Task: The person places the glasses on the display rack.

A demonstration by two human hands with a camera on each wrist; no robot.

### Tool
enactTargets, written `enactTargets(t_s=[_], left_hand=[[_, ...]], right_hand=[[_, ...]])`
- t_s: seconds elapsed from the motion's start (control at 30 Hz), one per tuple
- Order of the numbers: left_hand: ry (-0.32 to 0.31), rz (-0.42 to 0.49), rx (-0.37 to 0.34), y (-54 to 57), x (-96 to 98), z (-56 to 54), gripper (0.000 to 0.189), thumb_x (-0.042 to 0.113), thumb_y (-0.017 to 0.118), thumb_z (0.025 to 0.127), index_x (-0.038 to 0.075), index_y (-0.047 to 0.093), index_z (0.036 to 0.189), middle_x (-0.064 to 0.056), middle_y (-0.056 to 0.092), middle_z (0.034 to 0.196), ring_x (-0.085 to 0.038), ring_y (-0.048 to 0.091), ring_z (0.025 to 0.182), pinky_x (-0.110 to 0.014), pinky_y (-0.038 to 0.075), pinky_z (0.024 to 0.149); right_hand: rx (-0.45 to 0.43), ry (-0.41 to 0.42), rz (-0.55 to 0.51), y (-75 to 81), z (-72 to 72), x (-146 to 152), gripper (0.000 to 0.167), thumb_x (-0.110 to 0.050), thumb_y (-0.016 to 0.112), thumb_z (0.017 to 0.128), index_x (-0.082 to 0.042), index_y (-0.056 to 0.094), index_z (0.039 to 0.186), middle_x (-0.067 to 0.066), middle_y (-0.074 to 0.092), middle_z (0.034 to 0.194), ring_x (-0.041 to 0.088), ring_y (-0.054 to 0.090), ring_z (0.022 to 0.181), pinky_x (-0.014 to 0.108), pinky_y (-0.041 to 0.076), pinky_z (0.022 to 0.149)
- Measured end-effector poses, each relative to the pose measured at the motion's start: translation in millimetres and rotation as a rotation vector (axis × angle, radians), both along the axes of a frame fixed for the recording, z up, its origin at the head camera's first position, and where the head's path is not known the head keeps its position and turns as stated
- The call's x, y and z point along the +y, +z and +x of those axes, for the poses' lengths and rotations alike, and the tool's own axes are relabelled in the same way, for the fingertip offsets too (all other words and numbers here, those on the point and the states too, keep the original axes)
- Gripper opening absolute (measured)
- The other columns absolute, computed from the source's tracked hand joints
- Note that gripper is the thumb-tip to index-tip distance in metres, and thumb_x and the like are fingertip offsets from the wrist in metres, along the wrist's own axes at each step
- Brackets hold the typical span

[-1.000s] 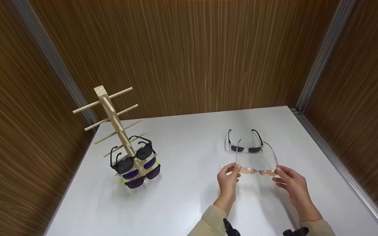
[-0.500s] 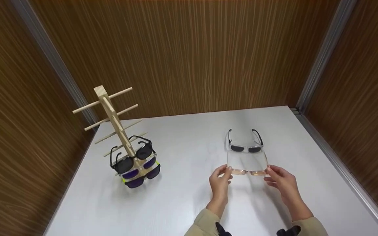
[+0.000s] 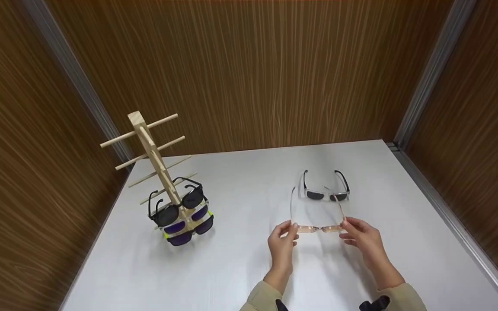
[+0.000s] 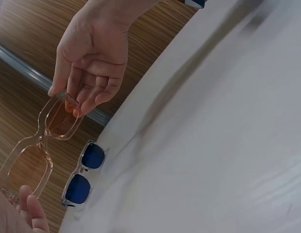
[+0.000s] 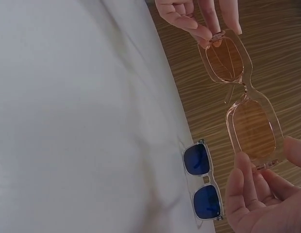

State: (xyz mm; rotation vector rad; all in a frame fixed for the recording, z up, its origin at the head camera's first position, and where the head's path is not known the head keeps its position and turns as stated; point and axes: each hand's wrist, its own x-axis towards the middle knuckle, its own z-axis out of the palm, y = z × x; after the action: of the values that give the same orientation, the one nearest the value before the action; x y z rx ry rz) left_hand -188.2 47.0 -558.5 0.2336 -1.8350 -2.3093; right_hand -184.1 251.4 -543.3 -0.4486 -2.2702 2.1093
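Note:
A pair of sunglasses with a clear pinkish frame and pale orange lenses [image 3: 307, 229] is held up above the white table, its temples unfolded and pointing away. At its left end my left hand [image 3: 281, 248] pinches the frame between thumb and fingers. My right hand [image 3: 366, 244] grips the opposite end the same way. Both wrist views show the orange lenses [image 4: 31, 167] from the front, with a hand at each hinge. Beyond them, a second pair of sunglasses [image 3: 315, 195] with a clear front, dark lenses and black temples stands on the table, partly crossed by the right temple.
To the left stands a wooden display rack [image 3: 156, 157] with several horizontal pegs. Black sunglasses [image 3: 167, 214] hang on it, with more dark-lensed pairs [image 3: 181, 238] below. Wood-grain panels [image 3: 249, 77] enclose the white table [image 3: 240, 185] at the back and sides.
Both hands have moved left together with the orange-lensed sunglasses, whose temples have changed angle. The head view has shifted slightly. The rack and the pair on the table have stayed put.

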Motion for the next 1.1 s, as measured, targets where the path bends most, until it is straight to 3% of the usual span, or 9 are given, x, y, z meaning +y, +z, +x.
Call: enactTargets(t_s=[0.3, 0.67, 0.87, 1.1], left_hand=[[0.023, 0.01, -0.046, -0.1, -16.2, 6.5, 0.03, 0.019, 0.071, 0.083, 0.001, 0.061, 0.106, -0.007, 0.058, 0.093, -0.019, 0.061, 0.073, -0.033, 0.051, 0.064], [0.027, -0.059, 0.001, 34.3, -39.7, 27.3, 0.021, 0.008, 0.065, 0.086, -0.003, 0.062, 0.104, -0.012, 0.06, 0.091, -0.026, 0.062, 0.074, -0.041, 0.052, 0.066], [0.028, -0.084, 0.052, 35.8, -52.1, 32.4, 0.02, 0.008, 0.065, 0.087, -0.003, 0.063, 0.104, -0.012, 0.06, 0.091, -0.027, 0.061, 0.074, -0.036, 0.052, 0.064], [0.052, -0.112, 0.053, 39.7, -65.2, 35.1, 0.02, 0.006, 0.066, 0.086, -0.003, 0.064, 0.103, -0.011, 0.061, 0.09, -0.028, 0.062, 0.072, -0.034, 0.052, 0.062]], right_hand=[[-0.023, 0.04, -0.002, -0.2, -3.7, -16, 0.053, -0.031, 0.061, 0.091, 0.002, 0.047, 0.13, 0.009, 0.063, 0.109, 0.019, 0.065, 0.085, 0.03, 0.052, 0.074], [-0.008, 0.073, 0.009, -0.4, -6.9, -31, 0.054, -0.033, 0.064, 0.089, 0.003, 0.05, 0.127, 0.011, 0.063, 0.108, 0.022, 0.065, 0.085, 0.03, 0.052, 0.073], [0.022, 0.097, 0.011, 1.0, -8.1, -40, 0.051, -0.03, 0.065, 0.088, 0.002, 0.052, 0.126, 0.011, 0.064, 0.107, 0.023, 0.065, 0.085, 0.031, 0.052, 0.072], [0.037, 0.127, -0.008, 1.6, -9.3, -51, 0.05, -0.027, 0.065, 0.088, 0.003, 0.052, 0.126, 0.011, 0.064, 0.105, 0.026, 0.065, 0.085, 0.033, 0.052, 0.073]])
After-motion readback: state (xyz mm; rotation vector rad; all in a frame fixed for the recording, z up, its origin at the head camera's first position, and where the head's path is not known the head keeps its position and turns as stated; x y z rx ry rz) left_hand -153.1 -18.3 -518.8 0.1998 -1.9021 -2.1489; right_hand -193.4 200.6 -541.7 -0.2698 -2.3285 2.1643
